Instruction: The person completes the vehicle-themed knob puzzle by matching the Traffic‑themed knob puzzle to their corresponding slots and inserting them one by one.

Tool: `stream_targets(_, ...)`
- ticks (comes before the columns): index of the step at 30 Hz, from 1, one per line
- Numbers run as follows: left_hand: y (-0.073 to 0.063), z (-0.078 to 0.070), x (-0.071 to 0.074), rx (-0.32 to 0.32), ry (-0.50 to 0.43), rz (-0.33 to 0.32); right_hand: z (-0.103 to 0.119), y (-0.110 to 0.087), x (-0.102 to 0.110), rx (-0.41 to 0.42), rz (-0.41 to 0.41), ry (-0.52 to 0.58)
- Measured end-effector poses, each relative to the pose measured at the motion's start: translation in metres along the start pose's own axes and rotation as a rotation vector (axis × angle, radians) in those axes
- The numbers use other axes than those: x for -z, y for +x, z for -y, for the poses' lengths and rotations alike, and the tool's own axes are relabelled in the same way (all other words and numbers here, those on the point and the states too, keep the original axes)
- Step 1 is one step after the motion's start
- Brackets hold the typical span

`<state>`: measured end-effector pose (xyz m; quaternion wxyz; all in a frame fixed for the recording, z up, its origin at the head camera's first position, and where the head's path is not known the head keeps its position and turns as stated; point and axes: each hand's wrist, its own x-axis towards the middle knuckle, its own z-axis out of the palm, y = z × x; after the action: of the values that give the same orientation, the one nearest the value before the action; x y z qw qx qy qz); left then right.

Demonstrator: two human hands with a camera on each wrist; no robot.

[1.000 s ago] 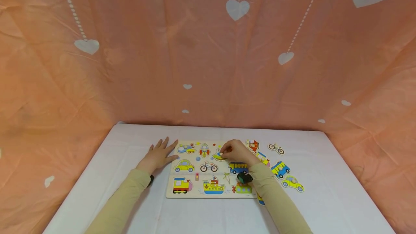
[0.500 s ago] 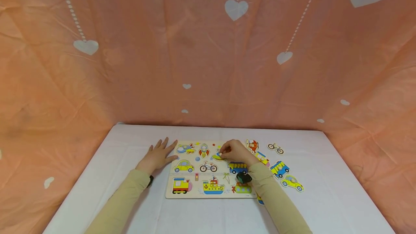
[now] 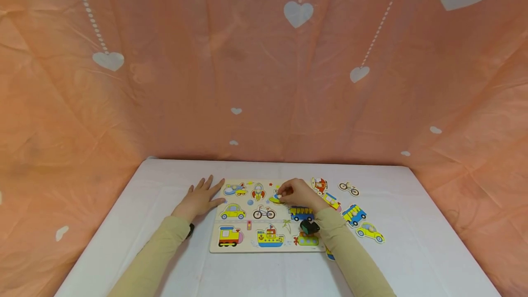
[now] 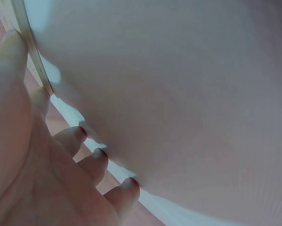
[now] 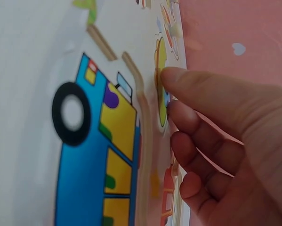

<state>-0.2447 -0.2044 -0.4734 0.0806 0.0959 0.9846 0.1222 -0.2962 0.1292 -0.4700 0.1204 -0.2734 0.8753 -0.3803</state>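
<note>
Yellow saucer point(image 5: 161, 101) pinched in the right hand point(image 3: 300, 193), left hand point(image 3: 200, 200) spread flat, rocket point(image 3: 258, 192) and plane point(image 3: 235, 190) between them look seated, while loose pieces point(image 3: 354, 215) beyond the right one seemingly remain.

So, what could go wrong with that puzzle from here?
The yellow-green saucer piece, pinched by the right fingers, might settle crooked on the board. The right sleeve could nudge the partly hidden piece beside it. And the board might slide if the left fingers, spread at its left edge, come away.
</note>
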Motion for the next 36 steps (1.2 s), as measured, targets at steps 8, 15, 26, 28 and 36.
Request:
stream_targets(8, -0.001, -0.002, 0.001, 0.003, -0.004, 0.001, 0.000, -0.002, 0.002, 0.004, 0.010, 0.008)
stream_targets(15, -0.002, -0.003, 0.004, 0.004, -0.008, 0.017, -0.005, -0.003, 0.004, 0.017, -0.001, 0.004)
stream_targets(26, -0.001, -0.002, 0.002, -0.012, -0.001, -0.004, -0.007, -0.011, 0.017, 0.024, -0.054, -0.038)
stream_targets(28, -0.001, -0.002, 0.002, -0.010, -0.003, -0.001, -0.008, -0.014, 0.021, 0.012, -0.071, -0.040)
stream_targets(36, -0.001, -0.002, 0.003, -0.006, -0.003, -0.003, -0.011, -0.025, 0.040, -0.002, -0.102, -0.006)
